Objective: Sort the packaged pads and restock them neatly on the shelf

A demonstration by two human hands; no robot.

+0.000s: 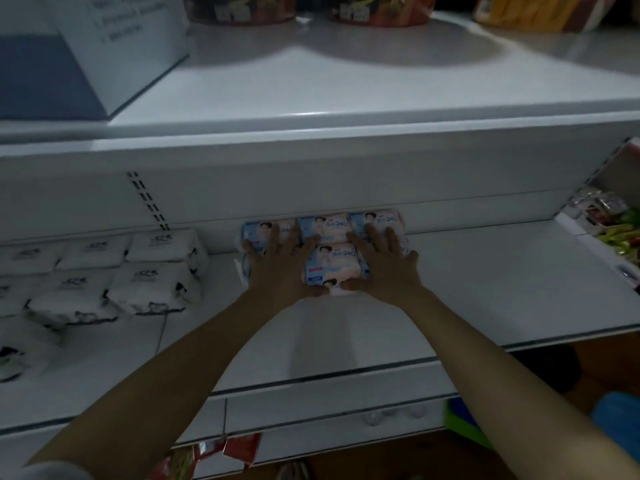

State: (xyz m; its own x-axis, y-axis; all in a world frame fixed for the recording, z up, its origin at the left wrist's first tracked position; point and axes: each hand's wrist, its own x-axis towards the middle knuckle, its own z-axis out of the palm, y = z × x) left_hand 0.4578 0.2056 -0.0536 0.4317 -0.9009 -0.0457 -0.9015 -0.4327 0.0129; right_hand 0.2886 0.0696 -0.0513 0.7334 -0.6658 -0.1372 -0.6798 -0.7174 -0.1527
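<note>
Your left hand (pixel 277 258) and right hand (pixel 384 261) lie flat, fingers spread, thumbs hooked at the near edge of the front pack (pixel 330 261), squaring it against 3 packs (pixel 325 225) lined along the shelf (pixel 485 271) back. White packs (pixel 104 271) crowd the left; snacks (pixel 609 226) sit well right.

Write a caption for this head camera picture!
Both hands, left and right, press pad packs against the shelf back.
</note>
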